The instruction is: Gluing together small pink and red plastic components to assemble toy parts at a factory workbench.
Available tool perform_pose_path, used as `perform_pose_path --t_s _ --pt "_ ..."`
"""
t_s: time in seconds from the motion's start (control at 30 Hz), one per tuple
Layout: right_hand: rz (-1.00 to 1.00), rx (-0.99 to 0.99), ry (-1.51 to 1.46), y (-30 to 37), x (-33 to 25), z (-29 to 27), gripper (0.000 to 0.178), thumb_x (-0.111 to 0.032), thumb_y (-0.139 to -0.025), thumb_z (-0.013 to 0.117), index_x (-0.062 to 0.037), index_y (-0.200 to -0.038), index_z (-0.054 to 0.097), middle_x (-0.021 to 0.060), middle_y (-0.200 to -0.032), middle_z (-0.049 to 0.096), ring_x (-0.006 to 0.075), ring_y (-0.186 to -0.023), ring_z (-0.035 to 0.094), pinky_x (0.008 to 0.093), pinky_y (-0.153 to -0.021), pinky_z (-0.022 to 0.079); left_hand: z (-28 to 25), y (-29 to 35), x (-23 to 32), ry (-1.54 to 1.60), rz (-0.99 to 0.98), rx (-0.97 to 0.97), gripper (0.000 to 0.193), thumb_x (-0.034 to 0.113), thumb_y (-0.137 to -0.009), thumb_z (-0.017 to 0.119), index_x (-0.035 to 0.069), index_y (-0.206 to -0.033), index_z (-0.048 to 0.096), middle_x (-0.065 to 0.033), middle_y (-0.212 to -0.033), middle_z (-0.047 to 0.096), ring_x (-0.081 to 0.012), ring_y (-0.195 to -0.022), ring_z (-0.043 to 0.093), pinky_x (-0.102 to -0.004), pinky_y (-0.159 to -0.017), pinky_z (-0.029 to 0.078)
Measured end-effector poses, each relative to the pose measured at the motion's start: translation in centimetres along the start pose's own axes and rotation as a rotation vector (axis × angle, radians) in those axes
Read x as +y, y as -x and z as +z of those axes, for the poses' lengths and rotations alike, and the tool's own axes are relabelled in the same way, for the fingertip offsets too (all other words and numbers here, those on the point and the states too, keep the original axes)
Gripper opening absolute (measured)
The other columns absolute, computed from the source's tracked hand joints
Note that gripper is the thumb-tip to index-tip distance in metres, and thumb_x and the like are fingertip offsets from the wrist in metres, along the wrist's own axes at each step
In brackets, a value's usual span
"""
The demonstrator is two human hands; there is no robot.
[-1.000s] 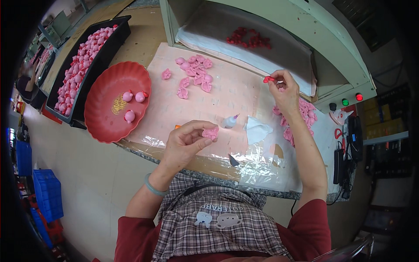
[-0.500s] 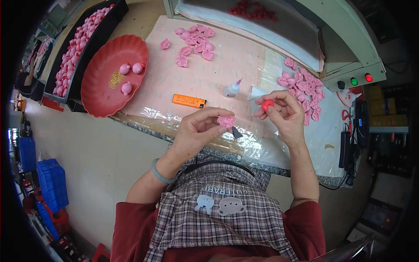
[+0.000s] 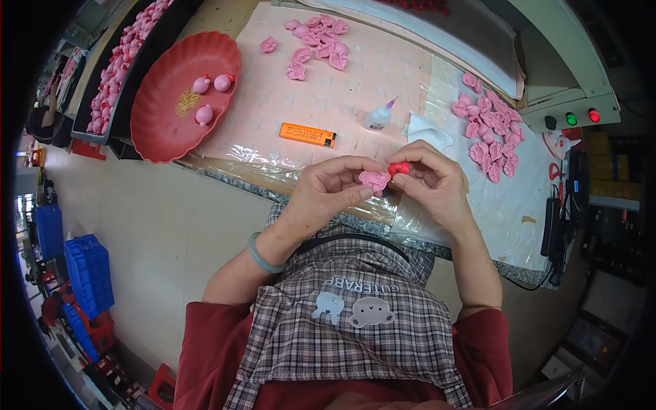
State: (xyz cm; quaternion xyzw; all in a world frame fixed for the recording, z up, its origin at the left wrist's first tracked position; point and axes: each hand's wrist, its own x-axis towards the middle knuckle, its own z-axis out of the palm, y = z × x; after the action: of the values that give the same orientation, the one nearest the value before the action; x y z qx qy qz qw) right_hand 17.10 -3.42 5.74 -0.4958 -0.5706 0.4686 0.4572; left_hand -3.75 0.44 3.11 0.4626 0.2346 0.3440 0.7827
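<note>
Between the fingertips of my left hand (image 3: pixel 326 191) is a small pink hollow plastic piece (image 3: pixel 373 180) with a ruffled edge. My right hand (image 3: pixel 437 186) pinches a small glossy red bow-shaped piece (image 3: pixel 399 168). The two pieces meet or nearly meet over the table's front edge; I cannot tell whether they are joined. Just beyond my hands stand a small white glue bottle (image 3: pixel 378 117) with a purple tip and, to its right, a crumpled white cloth (image 3: pixel 429 130). An orange lighter (image 3: pixel 307 134) lies left of the bottle.
At left, a red scalloped dish (image 3: pixel 154 130) holds three pink round pieces, beside a black crate (image 3: pixel 130 92) full of similar ones. Loose pink pieces lie in a far pile (image 3: pixel 321 37) and a right pile (image 3: pixel 488 123). A pale green machine (image 3: pixel 567 89) with lit buttons borders the back right.
My right hand has moved left and my left hand slightly right, bringing the red piece up against the pink one. The whole view has shifted a little.
</note>
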Motion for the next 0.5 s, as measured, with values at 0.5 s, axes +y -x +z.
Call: perform_pose_path --t_s 0.5 --pt "0.095 0.063 0.094 1.0 -1.2 1.1 0.02 0.001 -0.082 0.072 0.0037 -0.101 0.066 0.0071 -0.084 0.069 0.0095 -0.074 0.065 0.0216 -0.069 0.053 -0.5 -0.3 -0.4 -0.207 0.097 -0.015 0.032 -0.005 -0.086 0.065 -0.005 -0.118 0.059 -0.012 -0.118 0.06 -0.0168 -0.102 0.063 -0.0278 -0.089 0.053"
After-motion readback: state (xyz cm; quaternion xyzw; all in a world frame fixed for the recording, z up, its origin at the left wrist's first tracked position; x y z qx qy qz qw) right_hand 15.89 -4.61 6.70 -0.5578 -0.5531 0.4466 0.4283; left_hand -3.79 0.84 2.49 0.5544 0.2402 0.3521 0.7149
